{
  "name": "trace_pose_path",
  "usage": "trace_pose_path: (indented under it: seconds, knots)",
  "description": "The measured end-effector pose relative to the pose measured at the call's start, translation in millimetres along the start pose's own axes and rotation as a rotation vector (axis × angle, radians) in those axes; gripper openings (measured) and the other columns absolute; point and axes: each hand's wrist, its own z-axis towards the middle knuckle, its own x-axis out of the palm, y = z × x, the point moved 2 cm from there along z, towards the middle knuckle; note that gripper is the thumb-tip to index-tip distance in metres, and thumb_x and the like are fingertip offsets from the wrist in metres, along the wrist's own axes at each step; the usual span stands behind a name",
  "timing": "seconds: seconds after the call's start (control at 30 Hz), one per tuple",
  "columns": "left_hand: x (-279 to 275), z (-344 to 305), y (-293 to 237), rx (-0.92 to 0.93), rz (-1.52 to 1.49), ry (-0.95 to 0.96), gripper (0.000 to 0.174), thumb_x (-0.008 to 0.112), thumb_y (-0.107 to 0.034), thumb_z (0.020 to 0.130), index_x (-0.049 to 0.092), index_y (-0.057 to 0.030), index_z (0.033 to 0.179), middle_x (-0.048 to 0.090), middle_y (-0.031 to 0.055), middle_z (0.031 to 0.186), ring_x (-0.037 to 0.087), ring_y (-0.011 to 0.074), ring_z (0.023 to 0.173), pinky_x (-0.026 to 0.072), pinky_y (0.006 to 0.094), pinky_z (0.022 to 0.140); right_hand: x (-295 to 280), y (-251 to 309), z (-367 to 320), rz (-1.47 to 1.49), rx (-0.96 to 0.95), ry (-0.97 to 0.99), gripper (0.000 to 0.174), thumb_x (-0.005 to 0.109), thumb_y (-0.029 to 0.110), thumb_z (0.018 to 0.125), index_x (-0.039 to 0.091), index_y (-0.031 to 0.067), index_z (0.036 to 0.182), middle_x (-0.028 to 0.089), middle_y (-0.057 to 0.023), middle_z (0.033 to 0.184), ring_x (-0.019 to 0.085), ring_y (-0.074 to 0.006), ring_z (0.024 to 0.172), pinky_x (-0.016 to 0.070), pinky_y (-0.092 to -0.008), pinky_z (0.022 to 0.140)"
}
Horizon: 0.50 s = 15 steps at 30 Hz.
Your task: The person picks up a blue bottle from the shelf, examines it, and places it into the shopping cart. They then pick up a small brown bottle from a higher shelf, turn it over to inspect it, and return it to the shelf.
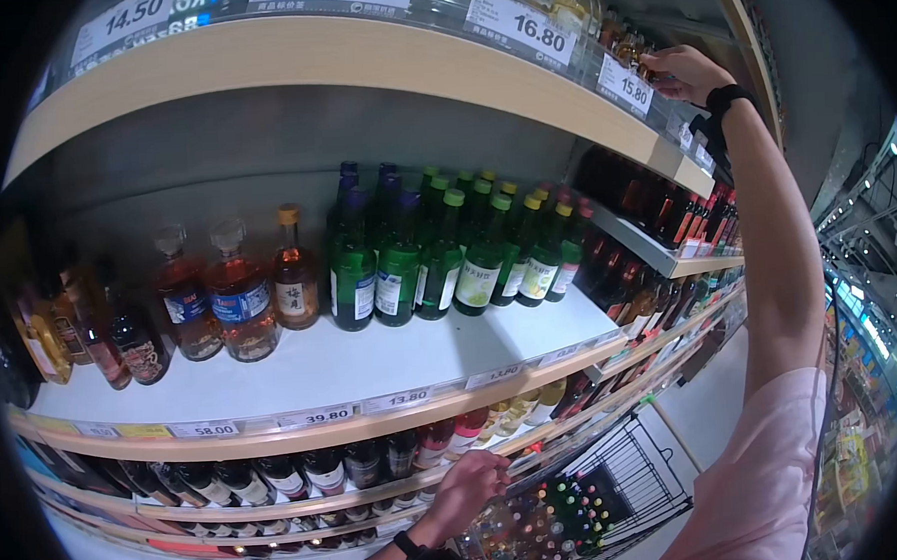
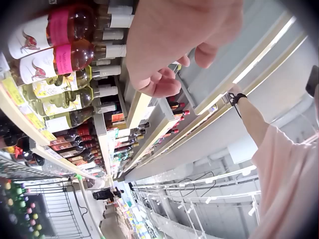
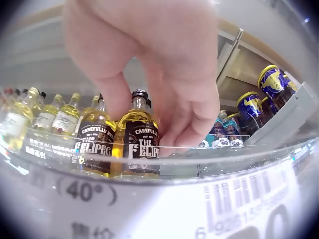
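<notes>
My right hand (image 1: 688, 74) reaches up to the top shelf on the right. In the right wrist view, its thumb and fingers (image 3: 192, 122) come down on either side of a small amber liquor bottle (image 3: 142, 139) with a black cap and a black label, pinching it behind the clear shelf lip. A matching small bottle (image 3: 94, 142) stands close on its left. Low over the cart, my left hand (image 1: 468, 494) holds nothing, its fingers loosely curled; the left wrist view shows it near pink-labelled wine bottles (image 2: 75, 57).
A shopping cart (image 1: 649, 471) with many bottles stands below, by the shelves. Green bottles (image 1: 443, 260) and brown liquor bottles (image 1: 239, 299) line the middle shelf. Price tags (image 1: 522, 25) run along the top shelf edge. Blue-and-gold cans (image 3: 251, 107) stand right of the small bottles.
</notes>
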Motion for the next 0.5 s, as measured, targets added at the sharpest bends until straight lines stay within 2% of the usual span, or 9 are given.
trace_pose_path:
  seconds: [0.03, 0.07, 0.17, 0.2, 0.3, 0.33, 0.43, 0.47, 0.5]
  knots:
    - [-2, -2, -1, 0.018, -0.026, 0.019, 0.023, 0.053, -0.016, 0.097, 0.051, -0.0060, 0.118, 0.056, 0.0130, 0.122, 0.054, 0.0217, 0.105, 0.0424, 0.0380, 0.091, -1, 0, -1, 0.020, -0.006, -0.005, 0.030, 0.068, 0.031, 0.091, 0.065, 0.0066, 0.108, 0.061, -0.0021, 0.098, 0.057, -0.0127, 0.076, 0.0500, -0.0269, 0.068]
    - [-2, -4, -1, 0.036, -0.054, 0.041, 0.023, 0.051, -0.014, 0.098, 0.051, -0.0056, 0.119, 0.055, 0.0121, 0.123, 0.054, 0.0216, 0.106, 0.0426, 0.0375, 0.091, -5, 0, -3, -0.003, -0.026, 0.029, 0.042, 0.069, 0.029, 0.090, 0.060, 0.0029, 0.122, 0.061, -0.0045, 0.105, 0.059, -0.0135, 0.078, 0.0525, -0.0275, 0.072]
    - [2, -7, -4, 0.022, -0.071, 0.000, 0.019, 0.051, -0.008, 0.096, 0.050, -0.0052, 0.115, 0.055, 0.0112, 0.120, 0.055, 0.0202, 0.104, 0.0441, 0.0353, 0.088, -14, -5, -5, 0.014, -0.101, 0.008, 0.053, 0.070, 0.026, 0.089, 0.051, -0.0007, 0.132, 0.058, -0.0083, 0.114, 0.062, -0.0152, 0.084, 0.0550, -0.0290, 0.078]
    - [2, -8, -4, 0.010, -0.046, -0.026, 0.017, 0.051, -0.006, 0.096, 0.050, -0.0054, 0.112, 0.056, 0.0109, 0.117, 0.055, 0.0196, 0.103, 0.0444, 0.0345, 0.087, -16, -1, -10, 0.013, -0.106, 0.070, 0.056, 0.068, 0.023, 0.091, 0.046, -0.0017, 0.135, 0.055, -0.0098, 0.118, 0.063, -0.0180, 0.094, 0.0538, -0.0324, 0.088]
    - [3, -11, 1, -0.011, 0.002, -0.088, 0.011, 0.052, -0.004, 0.094, 0.050, -0.0061, 0.105, 0.057, 0.0100, 0.112, 0.056, 0.0184, 0.100, 0.0451, 0.0331, 0.085, -20, 4, -29, 0.010, -0.121, -0.055, 0.057, 0.069, 0.025, 0.090, 0.047, -0.0007, 0.135, 0.054, -0.0086, 0.120, 0.061, -0.0169, 0.095, 0.0532, -0.0313, 0.088]
    - [4, -12, 2, -0.010, 0.004, -0.097, 0.010, 0.053, -0.004, 0.094, 0.049, -0.0064, 0.102, 0.057, 0.0096, 0.111, 0.056, 0.0182, 0.100, 0.0451, 0.0332, 0.085, -23, 2, -31, -0.042, -0.149, -0.129, 0.054, 0.068, 0.028, 0.091, 0.049, 0.0038, 0.135, 0.056, -0.0054, 0.117, 0.058, -0.0134, 0.095, 0.0517, -0.0290, 0.087]
    - [18, -15, 4, 0.002, 0.023, -0.114, 0.009, 0.056, -0.005, 0.093, 0.048, -0.0080, 0.096, 0.056, 0.0082, 0.105, 0.054, 0.0173, 0.096, 0.0437, 0.0328, 0.083, -42, 6, -54, -0.171, -0.293, -0.120, 0.049, 0.065, 0.032, 0.092, 0.053, 0.0092, 0.133, 0.059, -0.0016, 0.111, 0.055, -0.0098, 0.095, 0.0498, -0.0267, 0.085]
    - [20, -15, 6, 0.012, 0.033, -0.094, 0.009, 0.056, -0.005, 0.093, 0.048, -0.0081, 0.096, 0.055, 0.0081, 0.105, 0.054, 0.0172, 0.095, 0.0432, 0.0325, 0.082, -48, 4, -64, -0.207, -0.400, -0.159, 0.038, 0.062, 0.034, 0.094, 0.059, 0.0108, 0.125, 0.061, 0.0017, 0.100, 0.055, -0.0064, 0.092, 0.0485, -0.0251, 0.081]
    - [23, -16, 9, 0.017, 0.041, -0.076, 0.009, 0.056, -0.006, 0.093, 0.049, -0.0082, 0.097, 0.055, 0.0080, 0.104, 0.053, 0.0171, 0.094, 0.0427, 0.0323, 0.081, -53, -1, -76, -0.227, -0.415, -0.145, 0.036, 0.062, 0.034, 0.094, 0.060, 0.0104, 0.121, 0.061, 0.0023, 0.097, 0.055, -0.0056, 0.090, 0.0483, -0.0247, 0.080]
